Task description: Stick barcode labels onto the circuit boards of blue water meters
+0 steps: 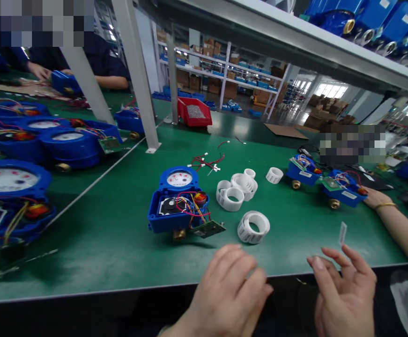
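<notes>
My left hand (230, 290) is at the front edge of the bench, its fingers curled together; whatever may be in them is hidden. To its right, my right hand (346, 285) is turned palm up with bent fingers, and a small white printed label (343, 233) stands at one fingertip. Just beyond my left hand lies a roll of white labels (254, 227), with more label rolls (234, 199) behind it. A blue water meter (175, 220) sits left of the rolls, its housing uncovered, coloured wires showing and a green circuit board (208, 229) hanging out in front.
Several more blue meters (68, 147) crowd the left side; two (342, 189) stand at the right by another person's hand (377, 199). Loose red-black wires (205, 163) and a red bin (194, 112) lie farther back. Metal posts (138, 75) and an overhead shelf (295, 37) frame the bench.
</notes>
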The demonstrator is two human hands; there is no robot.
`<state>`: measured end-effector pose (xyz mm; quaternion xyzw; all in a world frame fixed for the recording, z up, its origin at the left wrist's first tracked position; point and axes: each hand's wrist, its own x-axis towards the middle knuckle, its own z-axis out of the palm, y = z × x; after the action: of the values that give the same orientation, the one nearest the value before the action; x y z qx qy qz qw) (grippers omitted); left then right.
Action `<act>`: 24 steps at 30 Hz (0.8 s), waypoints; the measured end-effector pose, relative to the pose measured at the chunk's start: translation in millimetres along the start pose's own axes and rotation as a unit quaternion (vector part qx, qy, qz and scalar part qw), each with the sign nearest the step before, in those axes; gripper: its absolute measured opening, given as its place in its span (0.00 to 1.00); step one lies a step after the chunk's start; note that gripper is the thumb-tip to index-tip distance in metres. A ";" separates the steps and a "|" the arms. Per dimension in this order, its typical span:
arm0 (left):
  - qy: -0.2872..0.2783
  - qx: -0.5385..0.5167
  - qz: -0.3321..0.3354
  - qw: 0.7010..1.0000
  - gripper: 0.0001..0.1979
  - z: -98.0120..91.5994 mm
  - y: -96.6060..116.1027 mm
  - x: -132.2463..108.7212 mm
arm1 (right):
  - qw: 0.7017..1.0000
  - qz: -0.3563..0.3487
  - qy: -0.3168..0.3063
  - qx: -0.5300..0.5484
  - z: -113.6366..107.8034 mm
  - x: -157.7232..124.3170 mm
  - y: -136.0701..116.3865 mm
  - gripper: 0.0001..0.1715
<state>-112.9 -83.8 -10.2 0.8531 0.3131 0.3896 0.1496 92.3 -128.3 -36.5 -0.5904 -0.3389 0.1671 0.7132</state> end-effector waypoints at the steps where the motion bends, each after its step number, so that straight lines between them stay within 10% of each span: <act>1: 0.159 -0.082 -0.133 0.975 0.07 -5.7 -6.4 -20.6 | 1.000 -0.012 -0.025 0.011 4.5 -3.8 -2.6 0.37; 4: 0.257 -0.114 -0.327 0.902 0.12 -18.3 -28.9 -61.4 | 0.985 -0.054 -0.158 0.040 36.1 -18.3 -9.5 0.39; 8: 0.224 -0.201 -0.445 0.844 0.17 -28.6 -43.1 -65.8 | 0.953 -0.088 -0.290 -0.001 94.6 -28.8 -10.8 0.38; 24: 0.217 -0.460 -0.475 0.718 0.24 -38.8 -48.1 -49.0 | 0.951 -0.043 -0.305 -0.024 122.8 -37.1 -3.4 0.42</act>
<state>-186.9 -78.7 -36.8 0.3110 0.4830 0.5378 0.6171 -18.3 -63.3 -34.9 -0.5133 -0.5692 0.3004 0.5676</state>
